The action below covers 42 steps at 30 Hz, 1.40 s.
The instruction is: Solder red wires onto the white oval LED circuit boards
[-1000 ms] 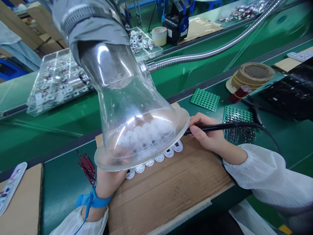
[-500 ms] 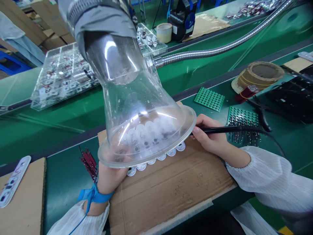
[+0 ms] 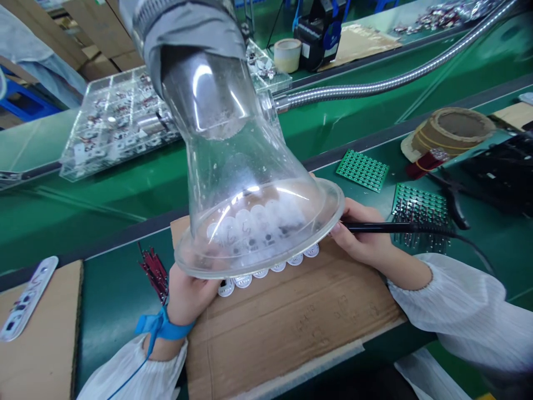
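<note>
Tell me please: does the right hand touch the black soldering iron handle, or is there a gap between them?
Touching. The head view shows the right hand holding the black soldering iron handle like a pen, with no gap.

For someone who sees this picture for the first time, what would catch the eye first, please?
First comes the large, clear funnel-shaped hood, in the middle on a flexible metal hose, with its wide rim over round white circuit boards on brown cardboard. Next, at the rim's right, the right hand grips a black soldering iron. The left hand wears a bright blue wrist strap.
</note>
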Tool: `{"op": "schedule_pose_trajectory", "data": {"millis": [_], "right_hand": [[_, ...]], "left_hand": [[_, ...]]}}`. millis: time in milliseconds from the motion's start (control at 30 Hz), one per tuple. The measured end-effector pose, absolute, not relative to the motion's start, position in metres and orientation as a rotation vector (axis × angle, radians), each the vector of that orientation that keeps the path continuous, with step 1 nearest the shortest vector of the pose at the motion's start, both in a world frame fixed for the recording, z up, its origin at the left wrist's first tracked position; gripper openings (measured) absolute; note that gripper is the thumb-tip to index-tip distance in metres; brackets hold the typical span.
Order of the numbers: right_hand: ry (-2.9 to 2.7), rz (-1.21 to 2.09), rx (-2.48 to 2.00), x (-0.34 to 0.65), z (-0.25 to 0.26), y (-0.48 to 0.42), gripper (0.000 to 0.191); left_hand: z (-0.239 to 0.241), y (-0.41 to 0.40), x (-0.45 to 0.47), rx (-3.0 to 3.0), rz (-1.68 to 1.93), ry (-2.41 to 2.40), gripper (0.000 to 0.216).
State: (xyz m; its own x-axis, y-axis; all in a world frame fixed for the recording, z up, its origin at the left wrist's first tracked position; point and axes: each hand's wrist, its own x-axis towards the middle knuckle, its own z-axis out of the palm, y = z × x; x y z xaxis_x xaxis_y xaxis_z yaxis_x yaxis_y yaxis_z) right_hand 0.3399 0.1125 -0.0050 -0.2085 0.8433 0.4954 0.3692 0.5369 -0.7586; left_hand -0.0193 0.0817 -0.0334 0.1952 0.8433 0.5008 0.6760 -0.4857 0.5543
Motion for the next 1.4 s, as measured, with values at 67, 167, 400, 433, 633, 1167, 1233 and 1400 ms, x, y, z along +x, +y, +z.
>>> {"op": "schedule_pose_trajectory", "data": {"millis": [67,167,400,433,633,1167,1233,1400], "right_hand": [[-1.796,0.608,-0.998,0.340,-0.006,0.113,0.020],[-1.771,0.633,-1.005,0.343,-0.008,0.112,0.020],[-1.721,0.623,-0.985,0.338,-0.005,0.105,0.018],[-1.729,0.613,-0.980,0.335,-0.005,0.104,0.016],[-1.746,0.645,-0.971,0.322,-0.009,0.102,0.003],[-1.837,0.606,-1.069,0.333,-0.022,0.102,0.002],[-1.829,0.612,-1.069,0.333,-0.021,0.102,0.001],[-1.762,0.700,-1.085,0.333,-0.019,0.100,0.009]], "left_hand": [[-0.035,0.083,-0.023,2.252,1.279,1.493,0.030],[-0.030,0.087,-0.024,2.231,1.374,1.507,0.030],[-0.012,0.096,-0.014,2.207,1.379,1.371,0.014],[-0.010,0.097,-0.012,2.213,1.359,1.361,0.012],[-0.009,0.097,-0.010,2.255,1.294,1.365,0.012],[-0.017,0.094,-0.010,2.164,1.190,1.330,0.033],[-0.018,0.094,-0.011,2.160,1.205,1.327,0.030],[-0.017,0.091,-0.016,2.152,1.242,1.470,0.009]]}}
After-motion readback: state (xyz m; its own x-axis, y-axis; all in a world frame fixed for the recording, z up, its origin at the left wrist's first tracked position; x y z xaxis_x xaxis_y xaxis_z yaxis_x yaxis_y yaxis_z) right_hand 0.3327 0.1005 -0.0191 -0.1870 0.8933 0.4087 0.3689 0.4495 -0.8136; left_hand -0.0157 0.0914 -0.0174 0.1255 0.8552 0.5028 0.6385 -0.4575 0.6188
